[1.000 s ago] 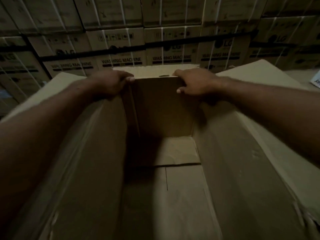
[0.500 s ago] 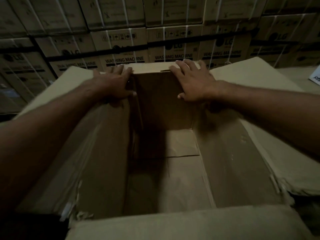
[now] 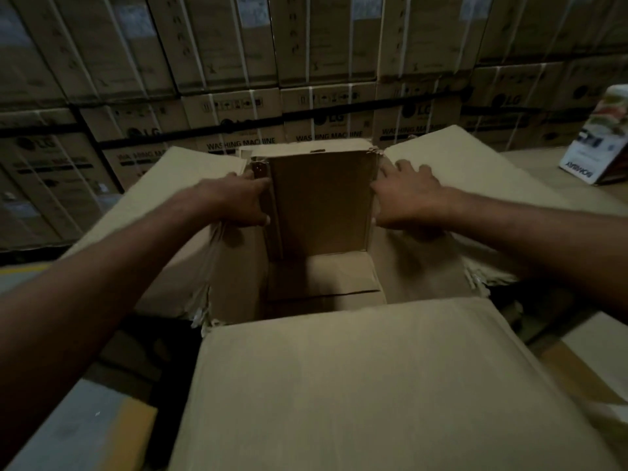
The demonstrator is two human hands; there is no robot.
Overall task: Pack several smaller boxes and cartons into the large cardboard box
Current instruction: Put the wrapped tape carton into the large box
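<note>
Head view, left to right. Left hand (image 3: 238, 202) lies on the box (image 3: 238, 287) at its far left corner, fingers curled over the fold where the left flap (image 3: 163, 205) meets the wall, thumb inside; it grips that edge only and carries nothing. The box stands in the middle of the view, open, its inside bare down to the floor panels; no cartons are packed in it so far as can be seen. The far flap (image 3: 319, 198) stands nearly upright between the two hands. Right hand (image 3: 406, 198) rests flat, fingers spread, on the base of the right flap (image 3: 475, 171), pressing it outward; it grasps nothing. The near flap (image 3: 373, 385) is folded toward the viewer and hides the near part of the opening.

Step in hand, as judged: readying the box, with the flaps being pushed out and the mouth squared, before any packing. The next move calls for letting go of the flaps, reaching for a first carton, and lowering it to the floor of the box against a corner.

Surroundings: a wall of stacked washing-machine cartons (image 3: 238, 130) stands behind the box, far too large to be the items packed. A printed carton (image 3: 598, 144) leans at far right, well apart from the box; it may be one of the goods, though this cannot be told.

Obstacles: the upright far flap could fall inward over the opening; the flap corners are torn (image 3: 204, 311) and may give way. Light is poor.
</note>
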